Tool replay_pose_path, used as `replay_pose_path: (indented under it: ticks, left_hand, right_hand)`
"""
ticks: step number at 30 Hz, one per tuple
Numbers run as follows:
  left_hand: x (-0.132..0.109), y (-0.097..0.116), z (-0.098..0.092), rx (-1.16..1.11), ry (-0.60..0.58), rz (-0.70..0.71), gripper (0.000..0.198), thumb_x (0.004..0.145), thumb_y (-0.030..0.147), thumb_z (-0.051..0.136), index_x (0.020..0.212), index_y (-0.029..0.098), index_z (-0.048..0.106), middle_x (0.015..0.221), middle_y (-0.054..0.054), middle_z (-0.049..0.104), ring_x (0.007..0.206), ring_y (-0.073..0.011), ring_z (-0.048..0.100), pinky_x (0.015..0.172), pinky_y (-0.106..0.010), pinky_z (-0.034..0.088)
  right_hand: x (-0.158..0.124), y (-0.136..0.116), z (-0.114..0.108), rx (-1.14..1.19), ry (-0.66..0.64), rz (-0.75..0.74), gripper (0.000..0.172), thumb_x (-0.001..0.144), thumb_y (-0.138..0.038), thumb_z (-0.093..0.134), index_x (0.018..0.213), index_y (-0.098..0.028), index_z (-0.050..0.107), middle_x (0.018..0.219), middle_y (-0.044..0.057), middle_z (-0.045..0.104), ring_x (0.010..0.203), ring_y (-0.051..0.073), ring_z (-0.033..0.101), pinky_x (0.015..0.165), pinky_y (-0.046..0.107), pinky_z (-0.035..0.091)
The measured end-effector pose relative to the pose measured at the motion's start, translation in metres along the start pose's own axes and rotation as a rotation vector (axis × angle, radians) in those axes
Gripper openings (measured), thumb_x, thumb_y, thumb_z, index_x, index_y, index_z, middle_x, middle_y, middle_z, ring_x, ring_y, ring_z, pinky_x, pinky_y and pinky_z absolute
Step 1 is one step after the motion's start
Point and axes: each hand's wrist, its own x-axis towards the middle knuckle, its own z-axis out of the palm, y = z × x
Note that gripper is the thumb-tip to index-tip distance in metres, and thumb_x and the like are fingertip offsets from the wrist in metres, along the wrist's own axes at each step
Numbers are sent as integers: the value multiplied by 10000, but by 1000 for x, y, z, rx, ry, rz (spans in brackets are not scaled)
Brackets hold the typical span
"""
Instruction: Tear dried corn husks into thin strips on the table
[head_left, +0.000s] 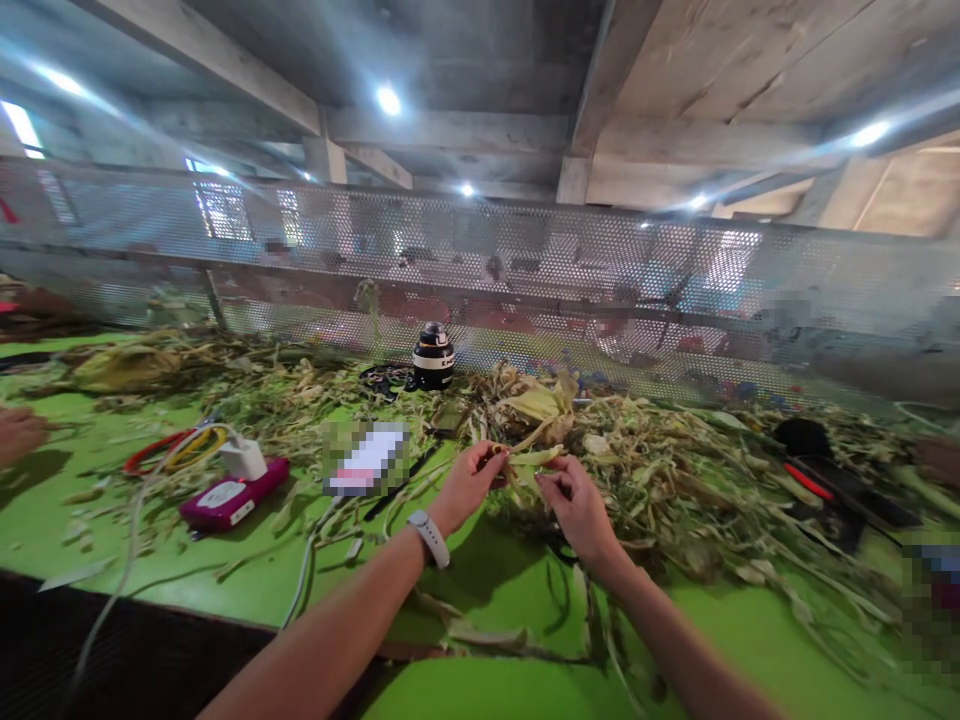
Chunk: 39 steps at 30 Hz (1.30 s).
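Note:
My left hand (469,482), with a white band at the wrist, and my right hand (576,505) meet over a bright green table (525,590). Both pinch the same pale yellow-green leaf strip (534,457), the left at its left end and the right at its right end. The strip runs up into a heap of dried husks and stalks (645,470) that spreads across the table to the right and behind my hands.
A magenta power bank (232,497) with a white charger plug and cable lies at the left, beside red and yellow cords (169,448). A black-and-cream jar (433,357) stands by the perforated metal fence (480,260). Another person's hand (19,432) shows at the far left. A black tool lies at the right (825,480).

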Motion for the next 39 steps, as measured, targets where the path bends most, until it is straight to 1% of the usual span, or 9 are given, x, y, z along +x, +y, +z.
replay_pose_path:
  ticks: [3,7,12,16,20,25,28,33,39]
  left_hand:
    - [-2,2,1,85,33,70,252,725,414,569,753,166,541,684,28,521,623,-105,487,590,-229,443]
    - [-3,5,0,275,47,180,224,775,386,508,714,171,505,611,41,467,572,-99,427,540,-208,372]
    - [-3,2,-1,490,51,291,185,793,330,486,724,162,522,656,16,491,622,-118,439,594,-231,369]
    - [-5,2,0,587,-12,374,173,803,302,487,719,165,551,671,5,505,640,-125,438,617,-238,355]
    - [-9,6,2,542,-164,353,226,816,363,487,760,166,583,692,-7,521,647,-131,446,609,-235,348]
    - [-15,12,5,338,-259,226,228,781,379,540,840,167,598,731,-11,547,677,-138,456,620,-232,353]
    - [-18,13,7,277,-248,146,224,773,378,546,846,174,603,692,5,529,640,-128,438,592,-231,340]
    - [-13,6,7,294,-211,183,245,714,392,622,769,154,598,689,-3,537,664,-129,455,625,-237,356]
    - [-1,2,0,106,-23,49,321,614,394,701,766,153,552,652,30,521,607,-98,446,582,-222,341]
  right_hand:
    - [-2,6,4,-73,-82,1,238,804,-398,507,835,-168,557,624,-1,583,525,134,517,473,228,392]
    - [-7,0,7,-272,-180,-169,230,826,-376,521,802,-168,616,718,26,625,662,156,566,596,244,431]
    - [-17,-12,5,-622,-167,-490,262,903,-297,422,827,-191,649,724,47,609,692,159,561,628,249,423]
    - [-17,-21,-1,-752,-46,-560,229,888,-299,453,818,-206,651,815,69,615,785,191,547,716,305,418]
    - [-11,-23,-6,-620,88,-464,229,895,-310,425,828,-207,618,918,86,623,880,206,550,796,329,409]
    - [-5,-15,-7,-495,126,-201,253,893,-375,383,812,-215,561,690,23,599,615,165,552,602,261,403]
    - [-5,-16,-5,-459,140,-150,253,878,-392,393,774,-213,538,661,9,583,596,159,541,587,249,386]
    - [-3,-18,-5,-409,154,-64,266,840,-441,430,774,-201,524,688,20,599,621,168,551,604,264,392]
    - [3,-22,-21,-115,111,102,419,721,-510,585,962,-182,484,487,-65,488,426,131,441,437,239,337]
